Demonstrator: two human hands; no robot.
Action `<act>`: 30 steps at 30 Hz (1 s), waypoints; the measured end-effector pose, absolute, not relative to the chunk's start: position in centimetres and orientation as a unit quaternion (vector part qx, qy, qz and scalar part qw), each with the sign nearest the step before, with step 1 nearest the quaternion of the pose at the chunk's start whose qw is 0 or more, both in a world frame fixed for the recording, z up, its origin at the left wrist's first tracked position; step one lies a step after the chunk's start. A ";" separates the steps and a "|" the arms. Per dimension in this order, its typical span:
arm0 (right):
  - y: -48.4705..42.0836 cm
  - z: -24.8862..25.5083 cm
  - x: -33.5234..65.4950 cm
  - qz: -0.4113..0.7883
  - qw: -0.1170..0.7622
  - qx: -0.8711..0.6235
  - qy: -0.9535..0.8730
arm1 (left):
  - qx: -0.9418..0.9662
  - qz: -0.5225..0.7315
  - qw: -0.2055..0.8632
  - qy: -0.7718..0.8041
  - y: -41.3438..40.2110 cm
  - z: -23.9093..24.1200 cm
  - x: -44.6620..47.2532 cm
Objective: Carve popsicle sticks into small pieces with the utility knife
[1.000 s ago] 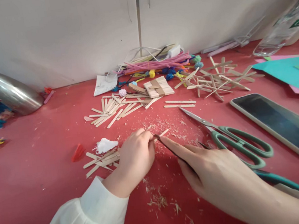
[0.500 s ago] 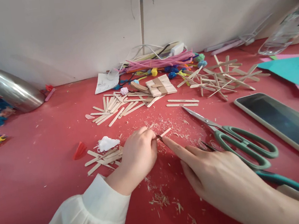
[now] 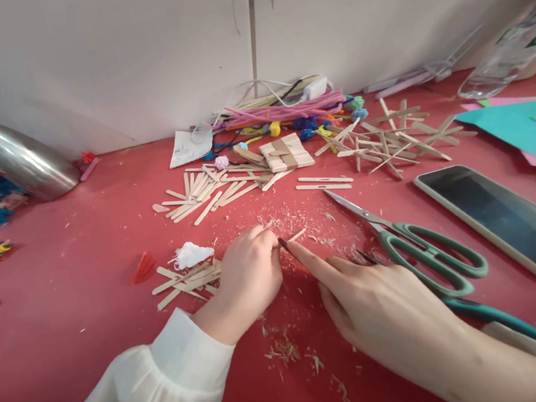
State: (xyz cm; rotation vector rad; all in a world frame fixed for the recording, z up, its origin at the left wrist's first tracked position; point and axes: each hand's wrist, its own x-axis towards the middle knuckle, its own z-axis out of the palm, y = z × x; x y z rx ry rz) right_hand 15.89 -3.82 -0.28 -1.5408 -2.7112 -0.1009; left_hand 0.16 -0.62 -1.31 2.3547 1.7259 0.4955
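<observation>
My left hand (image 3: 254,273) is closed on a thin wooden craft stick (image 3: 297,234), whose far end pokes out past the fingers. My right hand (image 3: 368,296) stretches its index finger to the stick beside my left thumb, with the other fingers curled under. A small dark blade tip (image 3: 282,242) shows at that fingertip; the rest of this tool is hidden by the hand. Fine wood shavings (image 3: 295,217) lie around and below both hands. Green-handled scissors (image 3: 430,258) rest just right of my right hand.
Craft sticks (image 3: 184,282) lie left, beside white fluff (image 3: 192,255). Behind are loose sticks (image 3: 206,189), a stick bundle (image 3: 287,153) and crossed sticks (image 3: 398,136). A phone (image 3: 505,221) and a teal-handled tool (image 3: 510,326) sit right; a metal jug (image 3: 17,156) stands left.
The view has shifted slightly, moving the scissors and phone a little left in the picture. Both hands stay at the stick, my right index fingertip a touch farther up and left.
</observation>
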 end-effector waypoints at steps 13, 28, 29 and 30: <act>-3.8 -1.0 17.3 -0.047 0.169 -0.447 -0.877 | 0.785 0.156 0.114 0.589 -0.7 -1.1 0.0; -4.1 -0.3 17.6 -0.025 0.133 -0.421 -0.897 | 0.787 0.162 0.132 0.581 -0.6 -1.1 -0.4; -4.1 -0.4 17.6 -0.021 0.127 -0.420 -0.898 | 0.786 0.162 0.133 0.582 -0.6 -1.1 -0.4; -4.1 -0.5 17.7 -0.020 0.119 -0.418 -0.900 | 0.785 0.163 0.133 0.583 -0.6 -1.1 -0.4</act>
